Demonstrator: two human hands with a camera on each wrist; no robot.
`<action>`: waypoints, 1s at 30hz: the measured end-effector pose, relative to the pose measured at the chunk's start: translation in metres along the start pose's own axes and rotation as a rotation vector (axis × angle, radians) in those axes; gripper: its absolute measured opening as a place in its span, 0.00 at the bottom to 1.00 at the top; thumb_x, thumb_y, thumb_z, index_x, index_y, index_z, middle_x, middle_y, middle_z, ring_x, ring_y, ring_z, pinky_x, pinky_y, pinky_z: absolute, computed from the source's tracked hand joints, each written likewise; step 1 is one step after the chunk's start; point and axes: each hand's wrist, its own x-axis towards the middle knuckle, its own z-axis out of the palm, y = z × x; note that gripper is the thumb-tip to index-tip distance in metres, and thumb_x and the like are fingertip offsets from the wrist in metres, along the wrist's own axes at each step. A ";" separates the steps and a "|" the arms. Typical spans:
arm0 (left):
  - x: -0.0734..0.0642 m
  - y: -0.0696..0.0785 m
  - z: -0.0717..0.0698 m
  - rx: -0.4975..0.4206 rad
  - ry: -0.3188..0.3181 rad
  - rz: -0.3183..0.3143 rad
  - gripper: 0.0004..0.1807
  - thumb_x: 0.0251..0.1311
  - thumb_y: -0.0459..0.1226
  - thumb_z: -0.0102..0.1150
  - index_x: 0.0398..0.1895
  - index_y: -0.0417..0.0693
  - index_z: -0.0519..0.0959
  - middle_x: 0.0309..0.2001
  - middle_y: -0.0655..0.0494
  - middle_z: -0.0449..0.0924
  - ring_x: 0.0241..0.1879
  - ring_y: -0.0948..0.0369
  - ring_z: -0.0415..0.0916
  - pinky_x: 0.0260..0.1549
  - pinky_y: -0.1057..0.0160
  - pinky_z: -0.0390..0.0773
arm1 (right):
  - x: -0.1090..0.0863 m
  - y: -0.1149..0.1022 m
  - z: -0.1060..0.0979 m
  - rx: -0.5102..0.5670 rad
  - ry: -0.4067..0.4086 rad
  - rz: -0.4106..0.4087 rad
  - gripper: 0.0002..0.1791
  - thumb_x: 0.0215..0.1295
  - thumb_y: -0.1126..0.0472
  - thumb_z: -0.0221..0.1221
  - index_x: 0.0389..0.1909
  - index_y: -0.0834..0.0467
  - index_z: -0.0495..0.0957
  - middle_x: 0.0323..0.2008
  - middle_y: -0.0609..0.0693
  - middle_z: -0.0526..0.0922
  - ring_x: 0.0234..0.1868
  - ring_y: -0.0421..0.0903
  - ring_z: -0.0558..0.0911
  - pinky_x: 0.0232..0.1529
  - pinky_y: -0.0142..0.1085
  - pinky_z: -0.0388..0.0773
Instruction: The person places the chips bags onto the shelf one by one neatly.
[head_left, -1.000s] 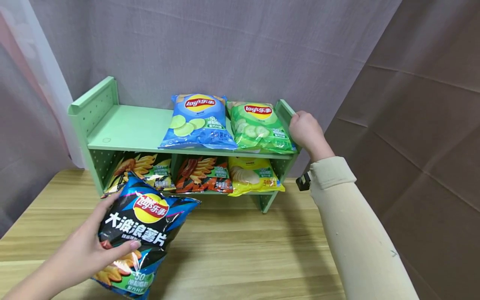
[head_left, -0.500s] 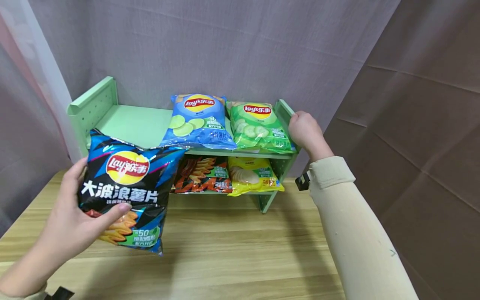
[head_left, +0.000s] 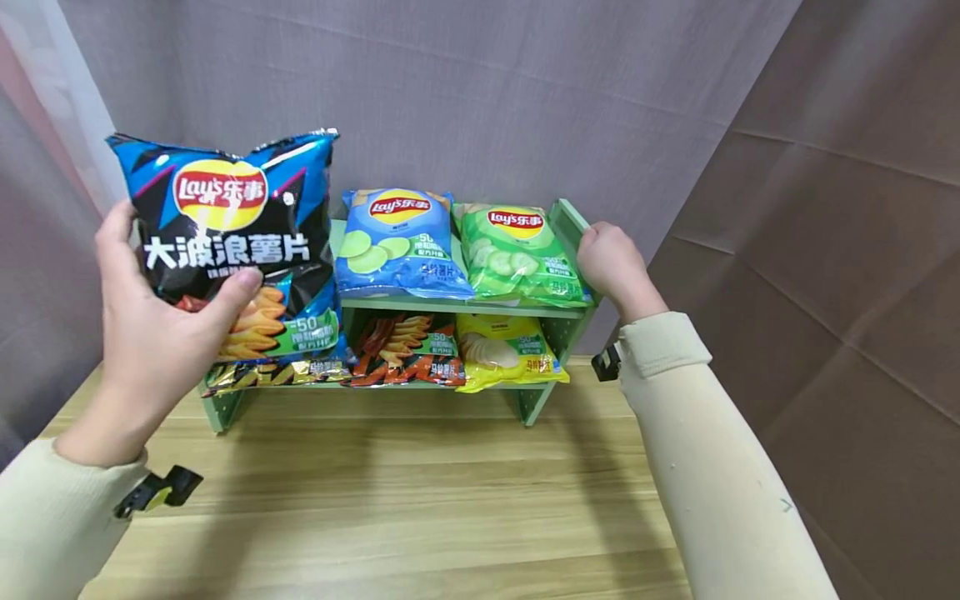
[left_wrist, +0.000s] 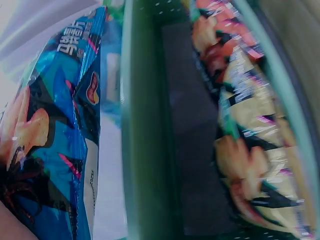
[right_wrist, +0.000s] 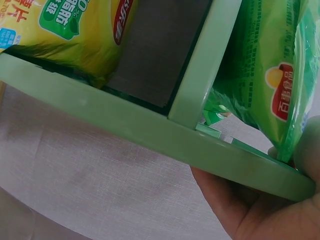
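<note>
My left hand (head_left: 161,325) grips a black and blue bag of potato chips (head_left: 300,208) by its left side, thumb across the front. The bag is upright before the left part of a two-tier green shelf (head_left: 375,302) and hides that end. In the left wrist view the chip bag (left_wrist: 55,125) stands at the upper tier's level. My right hand (head_left: 615,262) holds the shelf's right side panel; in the right wrist view the fingers (right_wrist: 225,200) wrap round the green panel (right_wrist: 150,132). On the upper tier lie a blue chip bag (head_left: 397,242) and a green chip bag (head_left: 521,254).
The lower tier bears a gold and black chip bag (head_left: 281,372), a red and black chip bag (head_left: 405,350) and a yellow chip bag (head_left: 510,350). Below is a wooden table (head_left: 420,500). A grey curtain (head_left: 480,100) hangs behind, a brown cloth (head_left: 847,250) at the right.
My left hand has raised the black and blue chip bag from low in front of the shelf, up and slightly left to the upper tier's height. The right hand has stayed on the panel.
</note>
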 end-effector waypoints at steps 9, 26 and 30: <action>0.037 -0.016 0.007 0.103 0.011 -0.046 0.49 0.52 0.43 0.69 0.72 0.66 0.49 0.63 0.56 0.62 0.58 0.61 0.63 0.50 0.70 0.71 | 0.000 0.002 -0.001 0.007 -0.020 0.019 0.29 0.75 0.54 0.27 0.60 0.67 0.66 0.44 0.64 0.73 0.39 0.58 0.74 0.43 0.50 0.73; 0.053 -0.042 0.015 0.538 -0.210 -0.235 0.51 0.59 0.63 0.51 0.75 0.44 0.44 0.57 0.33 0.61 0.51 0.41 0.64 0.48 0.42 0.62 | 0.000 0.001 0.000 0.015 -0.016 0.029 0.28 0.75 0.53 0.28 0.60 0.66 0.67 0.42 0.63 0.74 0.38 0.57 0.74 0.41 0.49 0.73; 0.053 -0.041 0.017 0.578 -0.222 -0.186 0.47 0.61 0.59 0.51 0.73 0.38 0.52 0.62 0.31 0.55 0.59 0.37 0.56 0.54 0.39 0.58 | 0.000 0.001 0.000 0.015 -0.003 0.030 0.28 0.74 0.54 0.28 0.59 0.66 0.68 0.41 0.63 0.74 0.37 0.57 0.74 0.40 0.49 0.74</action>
